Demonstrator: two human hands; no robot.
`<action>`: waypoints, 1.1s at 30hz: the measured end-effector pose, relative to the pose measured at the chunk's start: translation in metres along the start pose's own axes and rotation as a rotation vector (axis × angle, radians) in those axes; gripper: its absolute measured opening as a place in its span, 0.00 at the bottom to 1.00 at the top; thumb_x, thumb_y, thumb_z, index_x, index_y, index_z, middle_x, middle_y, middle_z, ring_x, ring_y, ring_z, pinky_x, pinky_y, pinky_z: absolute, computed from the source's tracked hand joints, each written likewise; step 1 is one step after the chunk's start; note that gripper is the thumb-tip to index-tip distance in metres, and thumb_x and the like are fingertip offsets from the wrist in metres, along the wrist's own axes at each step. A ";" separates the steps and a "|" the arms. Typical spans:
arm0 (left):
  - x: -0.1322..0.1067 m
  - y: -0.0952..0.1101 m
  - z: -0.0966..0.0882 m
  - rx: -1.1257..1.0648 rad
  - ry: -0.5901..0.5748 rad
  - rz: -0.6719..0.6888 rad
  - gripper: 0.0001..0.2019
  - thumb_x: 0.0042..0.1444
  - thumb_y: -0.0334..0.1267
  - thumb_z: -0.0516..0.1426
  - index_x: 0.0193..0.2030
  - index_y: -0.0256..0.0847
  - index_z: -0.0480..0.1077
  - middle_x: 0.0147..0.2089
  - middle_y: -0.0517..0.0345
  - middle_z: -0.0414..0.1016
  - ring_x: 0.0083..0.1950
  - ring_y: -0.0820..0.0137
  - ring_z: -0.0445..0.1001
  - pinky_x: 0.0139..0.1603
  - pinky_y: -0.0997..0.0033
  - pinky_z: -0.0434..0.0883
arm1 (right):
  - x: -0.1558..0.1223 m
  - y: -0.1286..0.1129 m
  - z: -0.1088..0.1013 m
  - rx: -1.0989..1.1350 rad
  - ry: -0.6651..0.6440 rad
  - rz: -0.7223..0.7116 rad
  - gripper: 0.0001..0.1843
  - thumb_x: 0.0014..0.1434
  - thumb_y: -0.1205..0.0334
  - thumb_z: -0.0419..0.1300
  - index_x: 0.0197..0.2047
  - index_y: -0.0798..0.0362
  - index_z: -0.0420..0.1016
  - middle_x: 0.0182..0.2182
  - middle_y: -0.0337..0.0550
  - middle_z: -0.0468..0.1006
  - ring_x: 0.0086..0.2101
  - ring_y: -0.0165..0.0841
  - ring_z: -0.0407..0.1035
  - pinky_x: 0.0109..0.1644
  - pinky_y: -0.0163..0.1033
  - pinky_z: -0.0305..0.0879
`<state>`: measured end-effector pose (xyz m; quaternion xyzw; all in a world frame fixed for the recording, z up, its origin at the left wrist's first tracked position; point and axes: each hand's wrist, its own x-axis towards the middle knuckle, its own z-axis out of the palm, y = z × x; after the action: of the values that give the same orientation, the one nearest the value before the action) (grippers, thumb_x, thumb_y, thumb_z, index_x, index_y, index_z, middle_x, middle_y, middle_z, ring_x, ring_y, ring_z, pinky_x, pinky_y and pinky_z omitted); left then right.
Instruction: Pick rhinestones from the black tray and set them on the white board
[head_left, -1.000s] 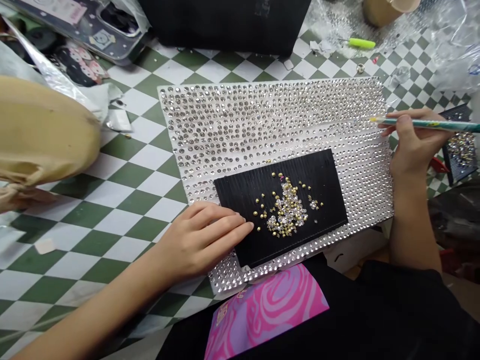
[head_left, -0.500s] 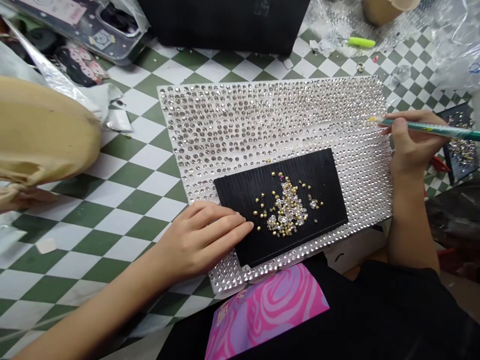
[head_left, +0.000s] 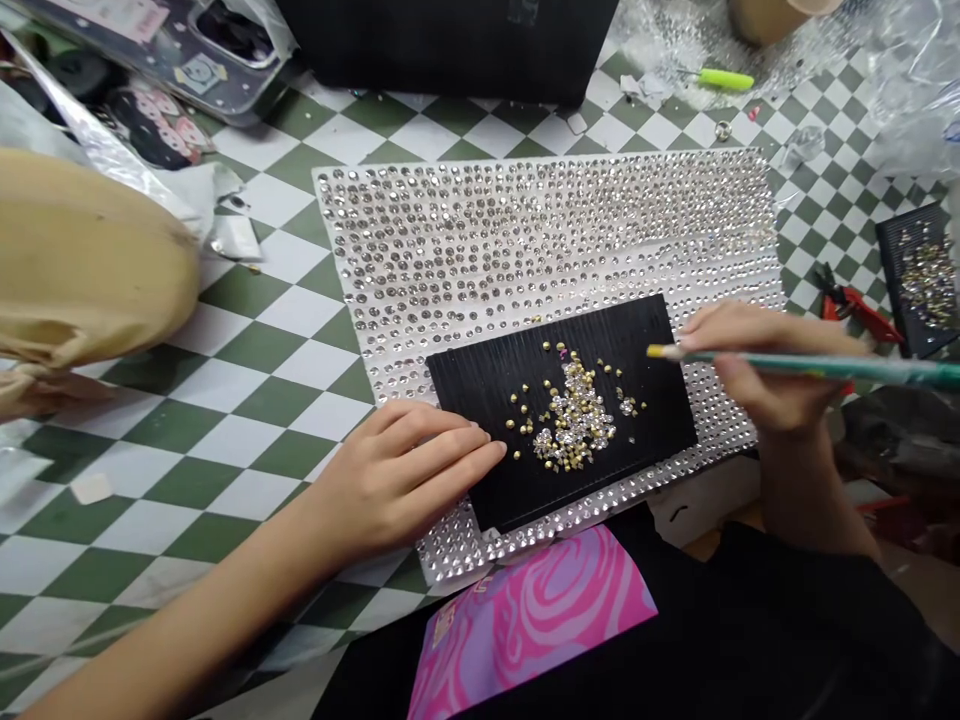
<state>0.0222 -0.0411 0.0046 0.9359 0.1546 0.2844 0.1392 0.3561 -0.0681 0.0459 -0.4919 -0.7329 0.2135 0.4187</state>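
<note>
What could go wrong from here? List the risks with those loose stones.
The left hand lies across the left edge of the black tray; a jolt there might scatter the loose stones.
The tray rests on the bumpy studded sheet, so it could perhaps slide or rock.
The right hand holds a green stick, its yellow tip over the tray; a slip might knock stones aside.

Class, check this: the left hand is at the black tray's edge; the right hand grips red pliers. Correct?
The tool is wrong: the head view shows the right hand gripping a teal pencil. The left hand is at the black tray's edge.
</note>
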 end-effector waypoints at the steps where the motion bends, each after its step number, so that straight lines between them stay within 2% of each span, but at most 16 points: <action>1: -0.001 0.000 0.001 -0.008 0.004 0.000 0.10 0.64 0.30 0.50 0.46 0.37 0.71 0.38 0.58 0.79 0.44 0.72 0.73 0.43 0.69 0.68 | -0.004 -0.005 0.005 0.048 -0.075 -0.003 0.21 0.52 0.75 0.58 0.44 0.44 0.80 0.31 0.36 0.80 0.32 0.31 0.75 0.38 0.44 0.75; 4: -0.003 0.000 0.003 -0.024 0.013 0.001 0.10 0.63 0.30 0.51 0.47 0.36 0.71 0.39 0.57 0.79 0.45 0.71 0.73 0.44 0.68 0.68 | -0.014 -0.010 0.014 0.145 -0.156 -0.032 0.22 0.51 0.77 0.57 0.45 0.47 0.80 0.28 0.39 0.78 0.29 0.31 0.72 0.38 0.46 0.75; 9: -0.004 0.000 0.003 -0.020 0.013 -0.010 0.11 0.64 0.30 0.50 0.48 0.39 0.71 0.38 0.58 0.79 0.45 0.72 0.73 0.44 0.69 0.68 | -0.020 -0.007 0.018 0.182 -0.144 -0.061 0.24 0.51 0.77 0.55 0.48 0.49 0.79 0.29 0.41 0.78 0.28 0.30 0.71 0.40 0.47 0.73; 14: -0.005 -0.001 0.003 -0.020 0.009 -0.009 0.11 0.64 0.30 0.50 0.48 0.39 0.71 0.39 0.58 0.79 0.44 0.72 0.73 0.44 0.69 0.68 | -0.020 -0.009 0.020 0.129 -0.141 -0.092 0.25 0.49 0.78 0.57 0.48 0.49 0.78 0.29 0.41 0.79 0.28 0.30 0.71 0.39 0.46 0.74; 21: -0.004 -0.001 0.004 -0.012 0.015 0.003 0.10 0.64 0.30 0.50 0.47 0.37 0.71 0.39 0.57 0.79 0.44 0.72 0.73 0.44 0.68 0.68 | -0.021 -0.007 0.020 0.116 -0.100 -0.081 0.23 0.49 0.77 0.57 0.45 0.46 0.79 0.27 0.39 0.77 0.26 0.30 0.71 0.38 0.46 0.76; 25: -0.002 -0.001 0.002 -0.005 0.012 0.000 0.10 0.64 0.30 0.50 0.47 0.38 0.71 0.38 0.58 0.79 0.44 0.72 0.73 0.43 0.68 0.68 | -0.021 -0.007 0.020 0.131 -0.098 -0.030 0.21 0.51 0.73 0.58 0.44 0.43 0.79 0.27 0.37 0.79 0.26 0.30 0.71 0.38 0.46 0.76; 27: 0.000 -0.001 0.000 0.003 0.006 0.005 0.10 0.64 0.30 0.50 0.46 0.37 0.71 0.38 0.58 0.79 0.43 0.72 0.73 0.43 0.69 0.68 | -0.018 -0.005 0.015 0.124 0.031 -0.002 0.17 0.52 0.70 0.58 0.41 0.43 0.81 0.26 0.36 0.79 0.25 0.31 0.72 0.36 0.46 0.76; 30: 0.003 -0.001 -0.002 0.022 -0.004 0.014 0.09 0.63 0.29 0.50 0.45 0.38 0.71 0.37 0.59 0.79 0.42 0.73 0.73 0.43 0.70 0.68 | -0.006 0.006 -0.002 0.036 0.375 -0.021 0.12 0.50 0.70 0.59 0.33 0.48 0.82 0.24 0.36 0.78 0.25 0.32 0.74 0.27 0.42 0.72; 33: 0.001 -0.001 0.000 0.012 0.003 0.002 0.10 0.63 0.30 0.50 0.46 0.39 0.71 0.38 0.59 0.79 0.43 0.73 0.73 0.43 0.69 0.68 | 0.010 0.031 -0.029 -0.064 0.541 -0.011 0.10 0.49 0.73 0.56 0.29 0.54 0.78 0.22 0.37 0.75 0.22 0.28 0.72 0.20 0.36 0.66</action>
<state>0.0225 -0.0397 0.0046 0.9365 0.1557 0.2849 0.1329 0.3948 -0.0490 0.0435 -0.5399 -0.6036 0.0487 0.5846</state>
